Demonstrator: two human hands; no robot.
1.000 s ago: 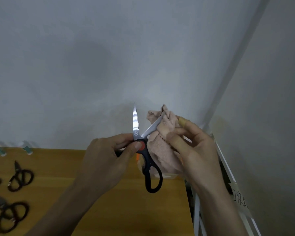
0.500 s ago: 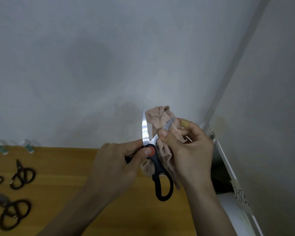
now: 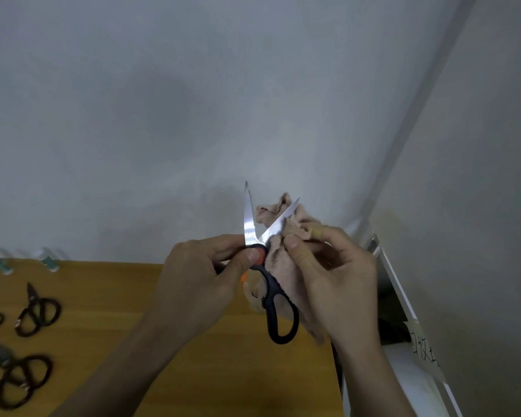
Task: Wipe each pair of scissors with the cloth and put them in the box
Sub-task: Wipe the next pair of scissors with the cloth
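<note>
Wiping the kitchen scissors mid-air at centre frame, blades spread in a V above the wooden table. Left hand grips them at the pivot, thumb pressed on the red pivot cap, fingers curled behind. Right hand pinches the pink cloth around the base of the right-hand blade, thumb on top, cloth bunched behind the blade and trailing past the lower handle loop.

To do it well, I'd say: keep the pivot grip firm so the blades don't snap shut, draw the cloth from pivot to tip along the flat, fingers off the edge. The serrated left blade looks not yet covered.

Three black scissors wait at lower left. White box edge, probably the target, sits at lower right.
</note>
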